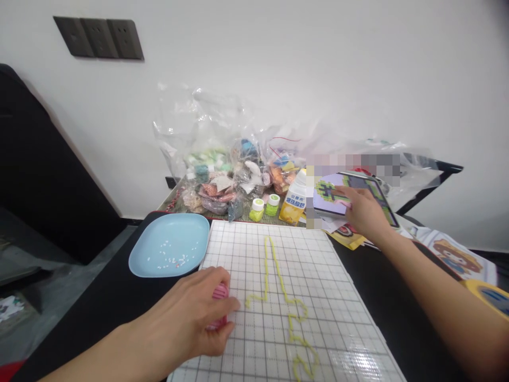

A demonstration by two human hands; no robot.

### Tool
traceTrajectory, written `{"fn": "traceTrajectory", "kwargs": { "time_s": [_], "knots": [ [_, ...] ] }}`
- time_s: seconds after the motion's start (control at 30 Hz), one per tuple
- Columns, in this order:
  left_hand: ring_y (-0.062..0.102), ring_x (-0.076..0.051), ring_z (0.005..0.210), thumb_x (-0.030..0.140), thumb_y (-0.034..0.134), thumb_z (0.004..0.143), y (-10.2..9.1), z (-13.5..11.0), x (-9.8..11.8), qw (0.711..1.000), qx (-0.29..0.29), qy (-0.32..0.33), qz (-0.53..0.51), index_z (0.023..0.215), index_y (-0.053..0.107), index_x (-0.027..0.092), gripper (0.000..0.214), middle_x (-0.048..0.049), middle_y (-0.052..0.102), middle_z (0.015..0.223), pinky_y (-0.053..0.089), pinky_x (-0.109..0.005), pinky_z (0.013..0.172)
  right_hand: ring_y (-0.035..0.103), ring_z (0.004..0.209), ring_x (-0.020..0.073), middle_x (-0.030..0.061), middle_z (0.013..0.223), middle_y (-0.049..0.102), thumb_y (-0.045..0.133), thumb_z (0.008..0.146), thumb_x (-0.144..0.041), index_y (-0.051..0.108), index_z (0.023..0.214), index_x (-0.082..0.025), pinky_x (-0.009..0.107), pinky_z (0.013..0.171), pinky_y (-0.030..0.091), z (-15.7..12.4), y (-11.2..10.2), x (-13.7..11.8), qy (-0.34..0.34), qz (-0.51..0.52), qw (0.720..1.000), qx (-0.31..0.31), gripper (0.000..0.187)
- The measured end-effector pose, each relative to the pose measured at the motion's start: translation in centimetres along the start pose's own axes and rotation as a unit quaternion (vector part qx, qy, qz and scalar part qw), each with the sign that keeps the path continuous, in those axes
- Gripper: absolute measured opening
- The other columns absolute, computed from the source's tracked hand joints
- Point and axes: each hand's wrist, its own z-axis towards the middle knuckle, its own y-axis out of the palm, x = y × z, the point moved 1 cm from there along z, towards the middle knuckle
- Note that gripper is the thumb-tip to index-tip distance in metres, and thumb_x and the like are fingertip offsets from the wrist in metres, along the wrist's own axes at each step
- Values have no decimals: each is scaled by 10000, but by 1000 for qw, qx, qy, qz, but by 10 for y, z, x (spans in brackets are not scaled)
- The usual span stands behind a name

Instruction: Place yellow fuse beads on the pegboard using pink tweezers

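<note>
My left hand [207, 313] is closed around a pink ridged object [220, 303], mostly hidden by the fingers, at the left side of a white gridded board [246, 254]. Along the board runs a thin yellow-green outline [277, 265], seemingly made of small beads, rising to a narrow peak and bending in curves at the lower right. Its left end lies just beyond my left fingertips. Over at the right, my right hand [363, 209] has a finger stretched out to the screen of a tablet [330, 199] that shows a green and dark pixel pattern.
Left of the board sits a light blue plate [159, 233] with small white beads. Behind are two green-filled jars [256, 212], a yogurt carton [293, 201] and plastic bags of coloured packets [218, 185]. A yellow tape roll [483, 292] and printed sheets [457, 252] lie right.
</note>
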Motion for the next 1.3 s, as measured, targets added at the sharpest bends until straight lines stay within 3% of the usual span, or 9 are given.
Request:
{"fn": "traceTrajectory", "kwargs": {
  "time_s": [0.37, 0.47, 0.57, 0.63, 0.73, 0.83, 0.97, 1.07, 1.3],
  "knots": [
    [572, -162, 742, 108, 541, 768, -4, 2, 1, 1000, 4, 3, 8, 821, 686, 205, 182, -31, 579, 877, 514, -266, 682, 601, 1020, 205, 85, 1187, 602, 533, 963, -382, 574, 1193, -199, 399, 859, 510, -24, -30, -26, 97, -10, 995, -22, 297],
    [568, -165, 732, 115, 542, 781, -3, 1, 1, 1000, 10, 9, 9, 827, 684, 206, 175, -31, 572, 867, 509, -269, 677, 624, 922, 246, 129, 1082, 653, 365, 993, -365, 540, 1169, -195, 370, 739, 466, -37, -44, -42, 123, 4, 992, 4, 300],
    [550, -162, 697, 130, 536, 793, 3, -1, -4, 1000, 16, 23, 8, 825, 678, 203, 163, -33, 555, 853, 486, -268, 635, 626, 662, 241, 78, 832, 665, 452, 901, -562, 507, 1024, -209, 332, 563, 429, -58, -57, -65, 135, 39, 990, -11, 378],
    [533, -162, 674, 137, 525, 796, 7, -1, -6, 999, 25, 30, 9, 829, 674, 196, 163, -40, 542, 853, 463, -275, 608, 619, 608, 202, 33, 797, 655, 506, 821, -662, 467, 956, -233, 292, 523, 439, -75, -65, -88, 99, 88, 989, -58, 451],
    [519, -162, 664, 136, 511, 793, 10, -1, -7, 999, 35, 35, 12, 809, 661, 192, 161, -40, 529, 847, 441, -277, 594, 523, 464, 148, -33, 625, 564, 306, 958, -574, 403, 892, -245, 263, 455, 404, -100, -79, -126, 46, 216, 962, -162, 350],
    [512, -157, 652, 137, 512, 795, 8, 0, -4, 999, 35, 39, 11, 765, 650, 192, 152, -30, 524, 821, 431, -263, 584, 505, 439, 130, -53, 567, 535, 340, 994, -478, 435, 864, -243, 239, 418, 364, -115, -88, -157, -10, 258, 941, -218, 285],
    [514, -149, 651, 143, 507, 810, 6, 0, -4, 998, 42, 47, 3, 851, 685, 204, 193, -34, 529, 852, 431, -252, 580, 631, 637, 155, 23, 809, 676, 377, 1006, -304, 526, 1042, -210, 274, 550, 474, -118, -89, -175, -125, 277, 933, -194, 180],
    [533, -161, 678, 143, 500, 812, 8, 0, -6, 998, 46, 48, -4, 888, 698, 200, 220, -51, 537, 891, 449, -270, 600, 645, 715, 191, 41, 823, 669, 390, 995, -230, 594, 992, -194, 319, 601, 490, -114, -85, -178, -201, 239, 932, -185, 208],
    [537, -163, 697, 139, 517, 818, 6, 1, -3, 999, 22, 27, -18, 857, 687, 193, 183, -42, 522, 880, 461, -266, 611, 617, 704, 155, 34, 857, 635, 412, 990, -207, 627, 992, -194, 290, 591, 484, -112, -83, -182, -221, 267, 926, -148, 215]
  ]
}}
